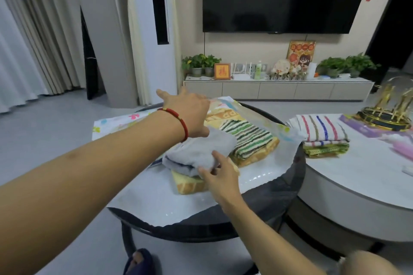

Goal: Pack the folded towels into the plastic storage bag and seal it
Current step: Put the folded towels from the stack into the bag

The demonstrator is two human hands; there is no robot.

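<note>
Round dark table (288, 187): carries the whole job, with the bag hanging past its near edge, so any hard shove could drag plastic and towels off toward the floor
Plastic storage bag (156, 205): spread flat across that table, printed panel at the far side, clear film lifted near the striped stack; whether the towels lie inside it or only on top, I cannot tell, and that is the big risk for sealing later
White table (357, 176): just beside on the right, holding towels not yet packed
Spare towel pile (321, 131): white with coloured stripes over a green one, well apart from the bag, easy to forget before the seal goes on
Green striped stack (248, 140): sits on yellow towels under the raised film, near the bag's right edge; a nudge could slide it out
Grey towel (201, 152): on top of a yellow towel (190, 185), its folds loose at the front, likely to open if pushed unevenly
Left hand (187, 114): fingers spread wide, reaching over the grey towel toward the far plastic, gripping nothing that I can see
Right hand (223, 176): fingertips touching the grey towel's near corner, loosely open, not clamped, so a slip would unfold it
</note>
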